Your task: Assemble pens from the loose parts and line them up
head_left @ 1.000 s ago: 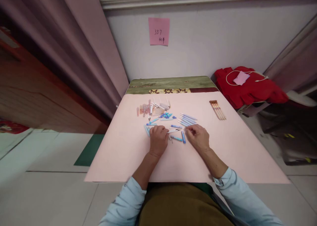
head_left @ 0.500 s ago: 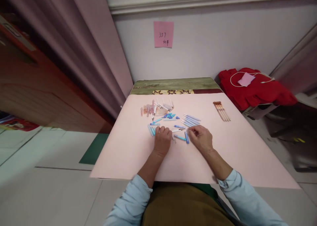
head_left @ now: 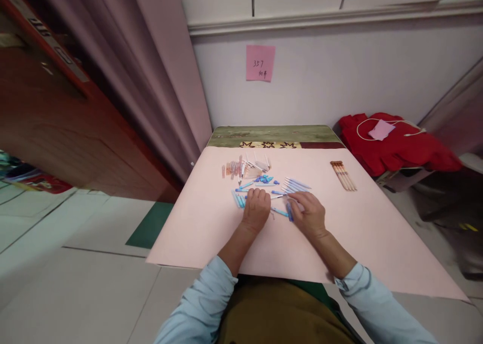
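- head view: the left hand [head_left: 256,208] lies knuckles up on the pink sheet [head_left: 196,233], fingers curled narrow. it looks pinched on one end of a thin white rod [head_left: 279,196].
- the right hand [head_left: 310,214] is just beside it, fingers bent toward the rod's other end. i cannot tell whether it grips the rod or only touches it.
- the rod lies between the two hands, near the middle of the sheet, and looks level.
- a short blue piece [head_left: 290,212] sits under the right hand's fingertips. more blue pieces [head_left: 237,199] lie just left of the left hand.
- beyond the hands are a heap of blue caps [head_left: 264,179], a fan of pale blue barrels [head_left: 297,184] and a row of clear pinkish parts [head_left: 231,169].
- a bundle of tan pens [head_left: 343,175] lies well apart to the right.
- risk, as i judge it: the parts are small, round and loose, so a wrist or fingers dragging over the sheet could scatter or mix the piles.
- the rod looks thin, and squeezing or pushing it at an angle could bend it or let it slip.
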Motion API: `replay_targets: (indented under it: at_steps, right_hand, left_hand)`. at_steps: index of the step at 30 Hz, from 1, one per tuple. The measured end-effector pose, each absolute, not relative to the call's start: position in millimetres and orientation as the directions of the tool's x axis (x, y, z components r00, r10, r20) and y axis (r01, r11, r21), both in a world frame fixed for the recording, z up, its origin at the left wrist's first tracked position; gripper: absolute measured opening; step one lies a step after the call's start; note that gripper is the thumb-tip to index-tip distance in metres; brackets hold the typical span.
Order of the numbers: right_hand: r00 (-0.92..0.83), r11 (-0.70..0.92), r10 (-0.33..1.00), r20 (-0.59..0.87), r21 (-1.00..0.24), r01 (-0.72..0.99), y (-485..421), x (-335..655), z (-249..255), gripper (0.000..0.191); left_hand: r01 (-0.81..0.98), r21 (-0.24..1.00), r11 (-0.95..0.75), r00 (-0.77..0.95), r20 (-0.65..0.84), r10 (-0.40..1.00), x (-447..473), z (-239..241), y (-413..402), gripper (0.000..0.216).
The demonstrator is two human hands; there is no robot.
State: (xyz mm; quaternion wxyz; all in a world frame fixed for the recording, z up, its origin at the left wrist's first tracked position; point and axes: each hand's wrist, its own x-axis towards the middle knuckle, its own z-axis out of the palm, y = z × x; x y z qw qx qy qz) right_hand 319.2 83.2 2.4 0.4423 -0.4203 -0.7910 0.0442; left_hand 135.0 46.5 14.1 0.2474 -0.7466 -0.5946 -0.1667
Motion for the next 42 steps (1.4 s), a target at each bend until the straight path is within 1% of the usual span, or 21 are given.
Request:
replay_targets:
  at_steps: [2, 5, 7, 9, 11, 13, 15, 17, 18, 19, 20, 22, 24, 26, 28, 30, 34, 37, 39, 40, 42]
  right_hand:
    - [-0.411, 0.757, 0.592, 0.693, -0.303, 0.579, 80.8, 305.4, 9.0, 0.024]
    - [-0.542, 0.805, 0.518, 0.662, -0.162, 0.571, 80.9, 285.7, 16.6, 0.022]
    - [-0.578, 0.814, 0.497, 0.648, -0.118, 0.568, 83.4, 277.2, 19.1, 0.019]
    - [-0.604, 0.827, 0.477, 0.638, -0.092, 0.555, 86.6, 273.3, 20.1, 0.019]
    - [-0.596, 0.827, 0.485, 0.639, -0.115, 0.55, 89.8, 273.4, 20.2, 0.019]
    - [-0.512, 0.806, 0.541, 0.667, -0.237, 0.543, 93.0, 276.9, 19.2, 0.017]
    - [-0.309, 0.724, 0.657, 0.687, -0.462, 0.512, 97.2, 283.3, 16.8, 0.014]
    - [-0.034, 0.581, 0.787, 0.616, -0.722, 0.376, 103.5, 291.7, 13.0, 0.011]
    - [0.087, 0.502, 0.839, 0.537, -0.826, 0.256, 107.6, 296.2, 10.9, 0.011]
    - [0.178, 0.425, 0.88, 0.44, -0.898, 0.115, 112.1, 300.5, 9.0, 0.013]
    - [0.23, 0.358, 0.911, 0.342, -0.933, -0.031, 116.8, 304.5, 7.5, 0.017]
    - [0.278, 0.249, 0.944, 0.176, -0.934, -0.255, 125.1, 310.9, 6.2, 0.029]
    - [0.307, 0.182, 0.95, 0.06, -0.905, -0.385, 130.5, 314.8, 7.8, 0.041]
    - [0.323, 0.146, 0.946, -0.011, -0.877, -0.457, 132.2, 316.5, 11.4, 0.04]
    - [0.334, 0.128, 0.941, -0.049, -0.864, -0.488, 131.6, 316.6, 15.2, 0.032]
    - [0.336, 0.115, 0.94, -0.064, -0.866, -0.487, 130.5, 316.0, 17.4, 0.026]
    - [0.318, 0.1, 0.947, -0.053, -0.889, -0.447, 131.0, 315.2, 13.2, 0.025]
    - [0.3, 0.09, 0.953, -0.041, -0.908, -0.41, 133.5, 315.9, 5.1, 0.028]
    - [0.288, 0.082, 0.957, -0.043, -0.909, -0.409, 134.9, 316.3, 1.0, 0.028]
    - [0.282, 0.078, 0.958, -0.045, -0.908, -0.411, 135.2, 316.3, 0.0, 0.028]
    - [0.265, 0.067, 0.963, -0.047, -0.912, -0.404, 135.0, 316.0, 0.7, 0.027]
  left_hand:
    - [0.968, -0.168, -0.188, 0.251, 0.586, 0.77, 134.4, 14.9, 43.9, 0.021]
    - [0.97, -0.15, -0.191, 0.243, 0.624, 0.742, 131.4, 17.1, 40.0, 0.021]
    - [0.97, -0.132, -0.205, 0.242, 0.635, 0.734, 126.8, 19.4, 37.9, 0.021]
    - [0.965, -0.077, -0.251, 0.24, 0.641, 0.729, 119.7, 21.9, 35.8, 0.018]
    - [0.96, 0.063, -0.273, 0.164, 0.661, 0.732, 109.1, 23.7, 33.0, 0.01]
    - [0.93, 0.302, -0.209, -0.055, 0.677, 0.734, 93.4, 23.1, 28.9, 0.007]
    - [0.803, 0.591, -0.079, -0.383, 0.612, 0.692, 73.2, 19.0, 23.1, 0.01]
    - [0.533, 0.846, 0.034, -0.687, 0.409, 0.6, 51.8, 12.1, 16.0, 0.016]
    - [0.383, 0.921, 0.075, -0.793, 0.286, 0.538, 42.4, 8.2, 12.3, 0.018]
    - [0.273, 0.957, 0.094, -0.849, 0.194, 0.491, 34.5, 4.4, 8.8, 0.021]
    - [0.219, 0.971, 0.096, -0.868, 0.149, 0.475, 28.6, 1.0, 5.7, 0.023]
    - [0.188, 0.976, 0.108, -0.857, 0.109, 0.504, 22.9, -4.1, 1.2, 0.025]
    - [0.209, 0.97, 0.123, -0.824, 0.107, 0.557, 23.8, -6.7, -0.5, 0.025]
    - [0.255, 0.954, 0.157, -0.799, 0.116, 0.59, 27.9, -6.7, 0.4, 0.024]
    - [0.334, 0.915, 0.225, -0.776, 0.132, 0.617, 32.2, -3.8, 3.7, 0.022]
    - [0.434, 0.836, 0.334, -0.74, 0.12, 0.661, 35.2, 2.9, 9.8, 0.02]
    - [0.608, 0.558, 0.565, -0.678, -0.005, 0.735, 38.1, 23.9, 30.6, 0.019]
    - [0.638, 0.415, 0.648, -0.677, -0.098, 0.73, 37.1, 35.4, 48.7, 0.028]
    - [0.624, 0.398, 0.673, -0.677, -0.155, 0.72, 34.3, 37.0, 58.2, 0.033]
    - [0.603, 0.417, 0.68, -0.68, -0.177, 0.712, 32.5, 35.9, 61.9, 0.034]
    - [0.529, 0.524, 0.667, -0.692, -0.189, 0.697, 28.7, 30.7, 66.8, 0.032]
